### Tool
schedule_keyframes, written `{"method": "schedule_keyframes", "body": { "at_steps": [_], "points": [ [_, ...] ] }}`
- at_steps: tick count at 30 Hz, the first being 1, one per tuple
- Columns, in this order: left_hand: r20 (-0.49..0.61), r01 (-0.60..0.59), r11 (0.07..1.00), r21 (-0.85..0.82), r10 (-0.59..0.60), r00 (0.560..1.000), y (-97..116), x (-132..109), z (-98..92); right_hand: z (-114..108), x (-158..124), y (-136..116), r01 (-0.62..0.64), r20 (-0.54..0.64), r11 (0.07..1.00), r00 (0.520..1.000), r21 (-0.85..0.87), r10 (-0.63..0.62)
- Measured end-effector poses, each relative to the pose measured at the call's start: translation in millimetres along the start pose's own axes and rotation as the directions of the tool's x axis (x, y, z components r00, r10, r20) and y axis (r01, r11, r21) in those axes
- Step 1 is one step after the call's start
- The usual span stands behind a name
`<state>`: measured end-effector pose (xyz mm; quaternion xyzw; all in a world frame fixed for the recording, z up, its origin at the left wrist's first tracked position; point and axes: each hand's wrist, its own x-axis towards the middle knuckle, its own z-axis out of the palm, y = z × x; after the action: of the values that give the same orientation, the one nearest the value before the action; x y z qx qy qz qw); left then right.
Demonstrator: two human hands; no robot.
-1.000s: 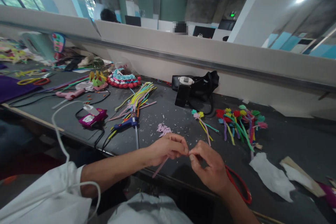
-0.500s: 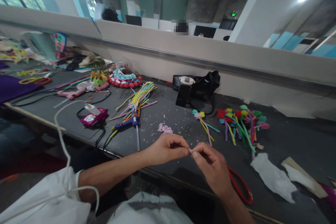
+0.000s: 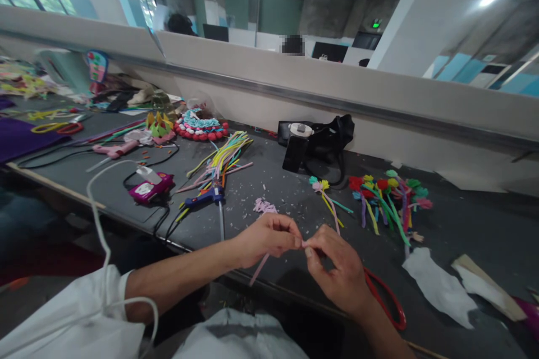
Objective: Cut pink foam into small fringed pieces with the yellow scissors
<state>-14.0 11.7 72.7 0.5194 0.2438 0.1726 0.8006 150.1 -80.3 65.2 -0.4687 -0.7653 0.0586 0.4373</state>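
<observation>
Above the front edge of the dark table, my left hand (image 3: 267, 240) pinches a pale pink pipe cleaner (image 3: 259, 270), whose tail hangs below the palm. Its other end comes out between my fingertips, where my right hand (image 3: 339, 269) pinches it too, thumb against fingers. Both hands are closed, almost touching each other. Exactly how the pink end is shaped is too small to tell. A little heap of cut pink pieces (image 3: 264, 206) lies just beyond my left hand. Beside my right wrist are red looped handles (image 3: 393, 305), partly hidden by the hand.
A blue glue gun (image 3: 204, 197), a purple power box (image 3: 151, 188) and loose pipe cleaners (image 3: 229, 154) lie to the left. Finished pipe-cleaner flowers (image 3: 381, 185) and a white cloth piece (image 3: 438, 286) are to the right. A black phone (image 3: 295, 152) stands behind.
The pink tail now shows below my left hand, where it was not visible before. My right fingers have curled and shifted slightly around the pinched end.
</observation>
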Motion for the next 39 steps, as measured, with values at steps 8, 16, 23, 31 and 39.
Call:
{"method": "schedule_keyframes", "body": {
  "at_steps": [8, 16, 23, 31, 39],
  "points": [
    [0.103, 0.142, 0.973, -0.182, -0.125, 0.987, 1, 4, 1.0, -12, 5, 12, 0.253, 0.258, 0.943, 0.946, -0.218, -0.194],
    [0.113, 0.207, 0.957, -0.205, -0.187, 0.976, -4, 7, 2.5, -15, 9, 11, 0.515, 0.444, 0.778, 0.828, -0.360, -0.343],
    [-0.011, 0.019, 1.000, -0.022, -0.020, 1.000, -4, 1, 2.7, -16, 6, 16, 0.273, 0.257, 0.942, 0.941, -0.196, -0.220],
    [-0.075, -0.366, 0.745, 0.558, 0.485, 0.871, 0, -10, 8.0, -9, 0, 0, -0.357, 0.042, 0.924, 0.934, 0.139, 0.354],
    [0.014, -0.373, 0.491, 0.787, 0.590, 0.808, -6, -12, 7.1, -3, 0, -1, -0.426, 0.012, 0.898, 0.904, 0.112, 0.428]
  ]
}}
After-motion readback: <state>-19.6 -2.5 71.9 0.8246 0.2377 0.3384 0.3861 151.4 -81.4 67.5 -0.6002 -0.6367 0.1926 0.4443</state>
